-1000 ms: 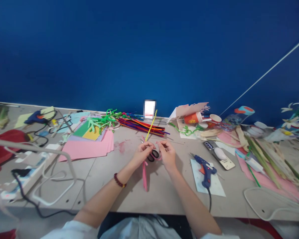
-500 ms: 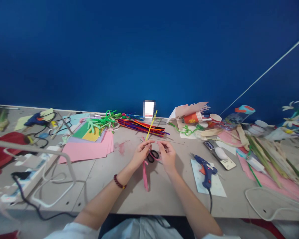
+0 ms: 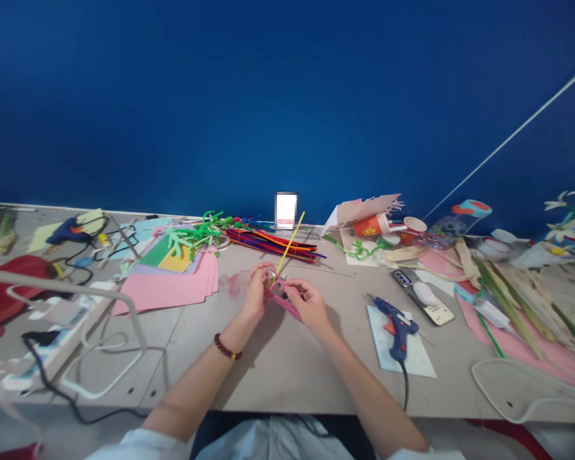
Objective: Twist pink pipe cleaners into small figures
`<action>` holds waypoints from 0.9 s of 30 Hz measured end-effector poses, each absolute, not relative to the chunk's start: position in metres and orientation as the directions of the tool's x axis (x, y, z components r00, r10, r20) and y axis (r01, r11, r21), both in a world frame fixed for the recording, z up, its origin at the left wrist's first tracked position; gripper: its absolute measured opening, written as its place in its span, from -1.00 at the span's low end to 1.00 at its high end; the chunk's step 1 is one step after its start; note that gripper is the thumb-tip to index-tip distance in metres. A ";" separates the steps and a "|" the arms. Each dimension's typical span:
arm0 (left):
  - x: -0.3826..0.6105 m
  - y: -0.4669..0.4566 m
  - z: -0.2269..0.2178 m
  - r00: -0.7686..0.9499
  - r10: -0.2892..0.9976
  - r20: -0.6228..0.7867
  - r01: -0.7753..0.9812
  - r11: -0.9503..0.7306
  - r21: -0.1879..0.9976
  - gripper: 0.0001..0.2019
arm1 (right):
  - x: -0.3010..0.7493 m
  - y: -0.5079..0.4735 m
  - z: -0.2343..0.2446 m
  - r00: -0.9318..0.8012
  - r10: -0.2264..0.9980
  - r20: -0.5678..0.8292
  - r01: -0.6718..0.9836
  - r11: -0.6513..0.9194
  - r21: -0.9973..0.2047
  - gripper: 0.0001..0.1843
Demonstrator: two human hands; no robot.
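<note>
Yellow pipe cleaner (image 3: 290,245) slanting up and right from between the hands (image 3: 256,292) (image 3: 307,304)

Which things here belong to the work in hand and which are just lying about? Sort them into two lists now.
In use: left hand, right hand, pink pipe cleaner, yellow pipe cleaner.

Lying about: blue hot glue gun, stack of pink card, bundle of pipe cleaners, orange paper cup.

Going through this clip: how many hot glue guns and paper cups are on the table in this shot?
Blue hot glue guns: 2, one at far left, one on the white card at right
Paper cups: 2, one red, one white
Total: 4
</note>
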State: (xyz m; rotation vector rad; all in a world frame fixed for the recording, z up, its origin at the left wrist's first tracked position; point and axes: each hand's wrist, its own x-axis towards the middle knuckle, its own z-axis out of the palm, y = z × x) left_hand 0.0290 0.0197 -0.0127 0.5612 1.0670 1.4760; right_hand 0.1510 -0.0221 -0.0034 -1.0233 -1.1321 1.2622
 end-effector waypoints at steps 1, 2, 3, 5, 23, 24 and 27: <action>0.029 0.020 -0.014 -0.200 0.953 -0.227 -0.521 0.093 0.848 -0.80 | 0.151 -0.022 -0.005 -0.028 0.998 0.056 -0.188 0.050 -0.981 -0.83; 0.029 0.019 -0.014 -0.180 0.957 -0.226 -0.527 0.101 0.844 -0.80 | 0.150 -0.021 -0.006 -0.032 0.998 0.053 -0.210 0.045 -0.977 -0.83; 0.030 0.019 -0.014 -0.151 0.963 -0.223 -0.529 0.112 0.841 -0.81 | 0.150 -0.020 -0.007 -0.037 0.998 0.054 -0.232 0.043 -0.972 -0.84; 0.032 0.016 -0.013 -0.088 0.974 -0.210 -0.522 0.135 0.843 -0.82 | 0.151 -0.018 -0.009 -0.045 0.998 0.049 -0.277 0.035 -0.960 -0.85; 0.038 0.007 0.000 0.259 0.946 -0.194 -0.491 0.302 0.818 -0.65 | 0.162 -0.009 -0.006 0.127 0.988 -0.087 -0.488 -0.014 -0.873 -0.76; 0.038 0.007 0.000 0.247 0.953 -0.177 -0.493 0.281 0.823 -0.65 | 0.163 -0.008 -0.007 0.139 0.987 -0.082 -0.482 -0.005 -0.876 -0.74; 0.038 0.008 -0.002 0.200 0.964 -0.175 -0.509 0.255 0.822 -0.64 | 0.166 -0.007 -0.006 0.146 0.987 -0.064 -0.457 0.010 -0.889 -0.69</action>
